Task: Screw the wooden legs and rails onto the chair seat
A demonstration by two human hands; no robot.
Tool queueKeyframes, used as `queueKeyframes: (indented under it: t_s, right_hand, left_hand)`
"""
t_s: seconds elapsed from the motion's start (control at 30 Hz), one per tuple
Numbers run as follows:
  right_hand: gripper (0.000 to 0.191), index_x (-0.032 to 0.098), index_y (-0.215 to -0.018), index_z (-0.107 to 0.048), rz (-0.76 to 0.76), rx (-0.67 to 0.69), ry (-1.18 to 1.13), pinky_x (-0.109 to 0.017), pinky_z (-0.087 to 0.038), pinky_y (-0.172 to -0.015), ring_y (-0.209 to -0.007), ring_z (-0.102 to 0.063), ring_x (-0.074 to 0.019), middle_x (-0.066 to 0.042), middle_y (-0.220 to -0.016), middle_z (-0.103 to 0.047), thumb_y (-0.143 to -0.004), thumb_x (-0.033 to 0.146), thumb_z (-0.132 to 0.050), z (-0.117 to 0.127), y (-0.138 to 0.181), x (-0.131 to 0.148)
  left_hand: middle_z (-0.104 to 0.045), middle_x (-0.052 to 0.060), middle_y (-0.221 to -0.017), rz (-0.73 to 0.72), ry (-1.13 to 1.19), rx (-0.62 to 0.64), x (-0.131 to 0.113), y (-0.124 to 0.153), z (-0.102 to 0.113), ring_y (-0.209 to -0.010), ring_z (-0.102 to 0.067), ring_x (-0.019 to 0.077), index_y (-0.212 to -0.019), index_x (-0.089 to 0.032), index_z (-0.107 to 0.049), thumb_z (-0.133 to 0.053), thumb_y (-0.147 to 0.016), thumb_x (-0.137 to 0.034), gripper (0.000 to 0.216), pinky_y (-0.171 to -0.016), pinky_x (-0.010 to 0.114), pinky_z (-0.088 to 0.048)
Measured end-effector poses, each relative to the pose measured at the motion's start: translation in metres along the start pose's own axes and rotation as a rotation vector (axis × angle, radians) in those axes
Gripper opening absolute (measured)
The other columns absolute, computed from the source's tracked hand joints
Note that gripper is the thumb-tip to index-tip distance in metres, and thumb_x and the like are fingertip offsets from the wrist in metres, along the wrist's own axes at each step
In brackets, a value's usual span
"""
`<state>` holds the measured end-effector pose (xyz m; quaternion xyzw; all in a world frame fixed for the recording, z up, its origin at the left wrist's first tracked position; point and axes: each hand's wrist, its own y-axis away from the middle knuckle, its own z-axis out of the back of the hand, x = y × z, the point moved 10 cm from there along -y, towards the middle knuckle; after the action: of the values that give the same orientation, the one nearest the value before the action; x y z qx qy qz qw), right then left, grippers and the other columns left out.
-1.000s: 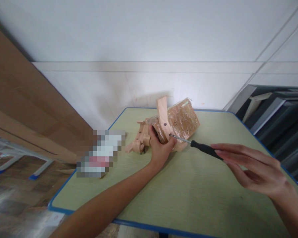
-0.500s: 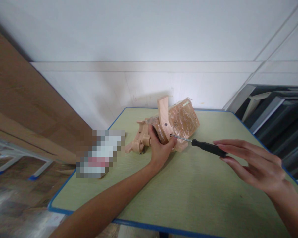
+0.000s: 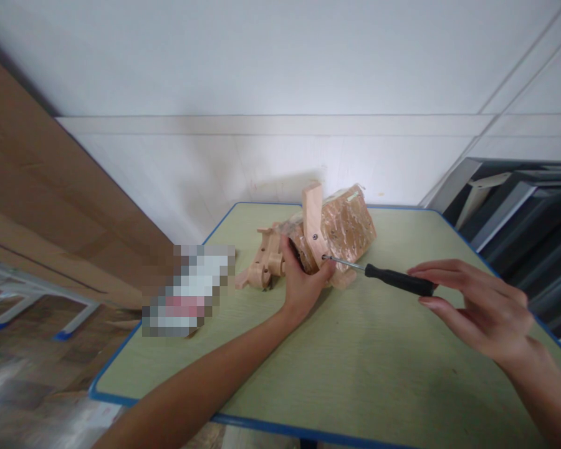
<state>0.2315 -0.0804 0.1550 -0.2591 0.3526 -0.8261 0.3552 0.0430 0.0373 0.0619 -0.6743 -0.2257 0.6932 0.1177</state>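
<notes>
My left hand (image 3: 303,284) is closed around the lower end of an angled light-wood piece (image 3: 313,212) and the plastic-wrapped wooden part against it. A dark screw or hole shows midway along the angled piece. My right hand (image 3: 481,308) pinches the end of a black-handled screwdriver (image 3: 399,280) between thumb and fingers. Its metal shaft points left, and the tip meets a hole low on the angled piece, close to my left thumb. Behind lies a wooden block (image 3: 350,221) in clear plastic wrap. Left of my hand rest more shaped wooden parts (image 3: 264,259) with dark holes.
The pale green table (image 3: 346,374) has a blue edge and stands against a white wall (image 3: 280,68). A blurred-out flat item (image 3: 199,284) lies on its left side. Tall cardboard (image 3: 51,206) leans at left; dark panels (image 3: 537,237) stack at right.
The angled wooden piece has shifted slightly to the right, and the screwdriver has moved with it. My right fingers have changed their hold a little on the handle's end.
</notes>
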Motion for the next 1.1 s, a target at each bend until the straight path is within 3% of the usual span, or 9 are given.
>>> queueKeyframes:
  t_s: [0.3,0.5,0.73,0.83,1.1]
  right_hand:
    - [0.019,0.012,-0.093,-0.06,-0.064,-0.034,-0.035,-0.024,-0.048,-0.064,-0.078,-0.062,-0.0156,-0.009,-0.083,-0.064,-0.075,0.007,-0.06,0.001,0.0,-0.005]
    - [0.038,0.017,-0.109,-0.063,-0.153,-0.095,-0.085,-0.027,-0.049,-0.072,-0.088,-0.061,-0.0173,-0.01,-0.099,-0.064,-0.073,0.006,-0.061,0.007,-0.001,-0.013]
    - [0.04,0.016,-0.102,-0.066,-0.163,-0.155,-0.335,-0.027,-0.053,-0.059,-0.082,-0.062,-0.0174,-0.01,-0.097,-0.064,-0.067,-0.005,-0.061,0.009,0.001,-0.018]
    - [0.038,0.016,-0.096,-0.069,-0.113,-0.169,-0.321,-0.028,-0.054,-0.063,-0.084,-0.063,-0.0183,-0.009,-0.097,-0.066,-0.065,-0.007,-0.063,0.013,0.0,-0.015]
    - [0.05,0.019,-0.108,-0.065,-0.135,-0.117,-0.25,-0.024,-0.055,-0.074,-0.091,-0.064,-0.0159,-0.006,-0.106,-0.066,-0.067,-0.009,-0.061,0.013,-0.002,-0.024]
  left_hand:
    - [-0.033,0.007,-0.141,-0.021,-0.056,0.015,-0.001,0.001,0.0,-0.126,-0.04,0.0221,-0.138,-0.03,-0.01,-0.071,-0.061,-0.015,0.099,-0.104,0.039,-0.034]
    - [-0.035,0.007,-0.14,-0.078,-0.041,0.029,-0.01,0.002,-0.002,-0.125,-0.041,0.0207,-0.138,-0.03,-0.01,-0.069,-0.06,-0.011,0.1,-0.105,0.037,-0.034]
    - [-0.034,0.007,-0.141,-0.072,-0.05,0.026,-0.012,0.002,-0.002,-0.125,-0.04,0.0206,-0.138,-0.029,-0.01,-0.068,-0.06,-0.01,0.099,-0.105,0.037,-0.034]
    - [-0.034,0.007,-0.141,-0.063,-0.066,0.03,-0.011,0.002,-0.003,-0.125,-0.04,0.0211,-0.138,-0.029,-0.01,-0.069,-0.06,-0.01,0.1,-0.105,0.038,-0.034]
    - [-0.032,0.007,-0.142,-0.067,-0.035,0.033,-0.007,0.002,-0.004,-0.127,-0.039,0.0219,-0.138,-0.03,-0.008,-0.069,-0.062,-0.013,0.099,-0.104,0.039,-0.035]
